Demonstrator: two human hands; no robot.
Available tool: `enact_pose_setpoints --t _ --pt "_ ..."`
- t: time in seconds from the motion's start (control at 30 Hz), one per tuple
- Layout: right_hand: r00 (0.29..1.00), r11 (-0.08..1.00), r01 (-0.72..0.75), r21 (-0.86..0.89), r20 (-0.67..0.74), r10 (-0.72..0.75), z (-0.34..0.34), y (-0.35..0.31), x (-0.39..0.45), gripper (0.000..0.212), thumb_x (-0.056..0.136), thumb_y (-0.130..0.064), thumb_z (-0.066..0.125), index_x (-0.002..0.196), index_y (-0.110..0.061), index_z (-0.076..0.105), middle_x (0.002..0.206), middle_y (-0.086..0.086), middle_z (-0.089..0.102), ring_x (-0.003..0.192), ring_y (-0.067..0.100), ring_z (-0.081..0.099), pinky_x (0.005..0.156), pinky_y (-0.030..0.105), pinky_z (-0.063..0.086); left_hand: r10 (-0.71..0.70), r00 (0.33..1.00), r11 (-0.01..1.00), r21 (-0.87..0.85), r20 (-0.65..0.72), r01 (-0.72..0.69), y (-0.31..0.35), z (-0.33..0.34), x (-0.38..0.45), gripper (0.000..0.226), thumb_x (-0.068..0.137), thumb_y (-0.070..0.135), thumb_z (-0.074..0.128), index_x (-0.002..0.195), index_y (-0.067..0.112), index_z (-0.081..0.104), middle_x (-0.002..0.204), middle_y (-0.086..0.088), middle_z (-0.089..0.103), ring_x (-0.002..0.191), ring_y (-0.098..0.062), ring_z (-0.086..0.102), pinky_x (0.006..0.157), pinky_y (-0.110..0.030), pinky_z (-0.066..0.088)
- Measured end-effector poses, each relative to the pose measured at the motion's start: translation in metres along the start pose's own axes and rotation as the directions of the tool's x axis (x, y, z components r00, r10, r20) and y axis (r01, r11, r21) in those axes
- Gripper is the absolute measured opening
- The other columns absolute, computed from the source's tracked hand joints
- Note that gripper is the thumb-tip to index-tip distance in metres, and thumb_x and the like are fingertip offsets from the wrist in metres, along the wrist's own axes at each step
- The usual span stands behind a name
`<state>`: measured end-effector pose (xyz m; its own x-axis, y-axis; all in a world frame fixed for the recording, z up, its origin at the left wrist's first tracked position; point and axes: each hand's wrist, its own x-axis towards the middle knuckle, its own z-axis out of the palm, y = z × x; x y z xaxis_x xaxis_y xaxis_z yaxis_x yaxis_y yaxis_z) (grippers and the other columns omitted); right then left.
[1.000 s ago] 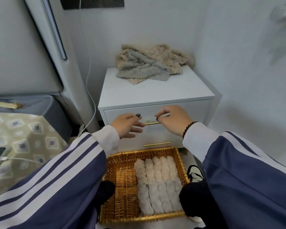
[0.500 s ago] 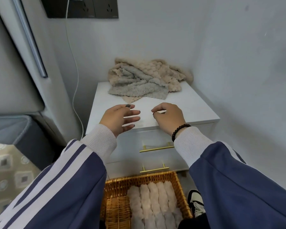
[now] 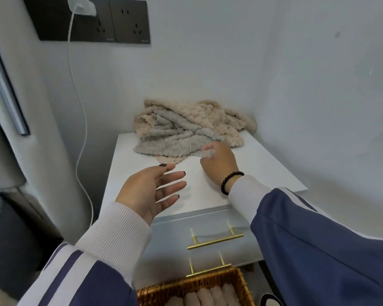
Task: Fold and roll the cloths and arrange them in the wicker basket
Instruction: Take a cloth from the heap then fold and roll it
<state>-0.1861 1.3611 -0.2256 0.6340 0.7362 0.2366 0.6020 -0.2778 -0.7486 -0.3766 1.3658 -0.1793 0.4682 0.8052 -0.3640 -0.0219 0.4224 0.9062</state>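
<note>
Cloths (image 3: 186,131) lie heaped at the back of the nightstand top (image 3: 263,171), ahead of both hands. Right hand (image 3: 219,162) is nearer, its blurred fingers at the pile's front edge, grip unclear; left hand (image 3: 150,191) hangs spread, empty.

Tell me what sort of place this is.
Probably a bedroom corner at home. A white nightstand with brass drawer handles stands against the wall under dark wall sockets with a charger cable plugged in, and fluffy cloths are heaped on it.
</note>
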Motion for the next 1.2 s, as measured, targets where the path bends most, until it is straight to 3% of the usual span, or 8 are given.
enact_pose_setpoints --t 0.13,0.23,0.4,0.63,0.8,0.93,1.07,1.2 --pt "0.993 0.988 0.102 -0.119 -0.045 -0.108 -0.004 -0.022 0.039 0.028 0.088 -0.008 0.051 0.116 -0.01 0.052 0.13 0.005 0.036 0.108 0.014 0.041 0.085 0.023 0.035 -0.02 0.999 1.0 0.002 0.029 0.02 -0.003 0.003 0.003 0.019 0.099 0.021 0.046 0.1 0.015 0.065 0.092 -0.005 0.076 0.086 -0.022 0.072 0.076 -0.034 0.052" --pt "0.983 0.904 0.176 -0.389 0.018 -0.184 -0.004 -0.041 0.075 0.036 0.086 -0.012 0.054 0.121 -0.01 0.047 0.134 0.01 0.035 0.121 0.026 0.038 0.096 0.036 0.042 -0.038 0.998 0.999 0.016 0.043 0.037 -0.007 0.01 0.002 0.021 0.099 0.021 0.045 0.101 0.016 0.066 0.087 -0.003 0.076 0.085 -0.021 0.072 0.074 -0.033 0.052" --pt "0.964 0.727 0.166 -0.666 0.264 0.022 -0.003 -0.059 0.106 0.046 0.086 -0.016 0.051 0.131 -0.022 0.05 0.148 0.012 0.02 0.137 0.035 0.019 0.104 0.044 0.033 -0.032 0.996 0.999 -0.006 0.081 0.032 0.0 0.013 0.001 0.021 0.099 0.021 0.046 0.099 0.016 0.066 0.086 -0.003 0.076 0.085 -0.021 0.072 0.075 -0.032 0.052" --pt "0.949 0.647 0.208 -0.734 0.313 0.049 0.005 -0.053 0.101 0.045 0.091 -0.024 0.051 0.132 -0.008 0.044 0.144 0.011 0.031 0.126 0.031 0.039 0.096 0.039 0.04 -0.007 0.999 0.999 -0.048 0.053 0.01 0.01 -0.001 0.003 0.02 0.099 0.021 0.046 0.097 0.017 0.066 0.086 -0.002 0.076 0.082 -0.019 0.072 0.073 -0.032 0.052" --pt "0.976 0.822 0.176 -0.541 -0.01 -0.216 -0.014 -0.058 0.1 0.008 0.082 -0.011 0.053 0.076 -0.014 0.047 0.105 0.009 0.047 0.101 0.029 0.05 0.077 0.034 0.041 0.02 0.999 1.0 -0.023 0.048 -0.019 0.013 -0.008 -0.005 0.02 0.099 0.02 0.046 0.097 0.016 0.066 0.087 -0.003 0.076 0.083 -0.02 0.071 0.077 -0.032 0.052" --pt "0.925 0.926 0.267 -0.266 -0.198 -0.323 -0.046 -0.07 0.073 0.038 0.084 -0.001 0.05 0.12 -0.006 0.059 0.125 0.008 0.053 0.116 0.022 0.05 0.1 0.028 0.039 0.024 0.999 0.999 -0.033 0.038 -0.023 0.014 -0.012 -0.007 0.021 0.099 0.019 0.045 0.098 0.015 0.066 0.087 -0.004 0.076 0.083 -0.021 0.071 0.077 -0.032 0.051" --pt "0.829 0.915 0.392 -0.1 -0.393 -0.398 -0.078 -0.081 0.013 0.038 0.082 0.002 0.054 0.117 -0.011 0.063 0.114 -0.005 0.057 0.104 0.006 0.053 0.089 0.001 0.033 0.024 0.998 0.999 -0.045 0.058 -0.022 0.013 -0.009 -0.013 0.018 0.099 0.019 0.047 0.102 0.014 0.065 0.087 -0.005 0.076 0.084 -0.022 0.071 0.077 -0.033 0.052" --pt "0.827 0.928 0.327 0.178 -0.529 -0.19 -0.089 -0.069 -0.053 0.034 0.082 -0.002 0.062 0.109 -0.023 0.064 0.107 -0.01 0.06 0.098 0.005 0.059 0.088 0.012 0.045 0.039 0.996 0.999 -0.016 0.086 -0.038 0.006 -0.004 -0.021 0.019 0.097 0.021 0.054 0.114 0.015 0.059 0.091 -0.005 0.076 0.087 -0.024 0.073 0.075 -0.034 0.054"
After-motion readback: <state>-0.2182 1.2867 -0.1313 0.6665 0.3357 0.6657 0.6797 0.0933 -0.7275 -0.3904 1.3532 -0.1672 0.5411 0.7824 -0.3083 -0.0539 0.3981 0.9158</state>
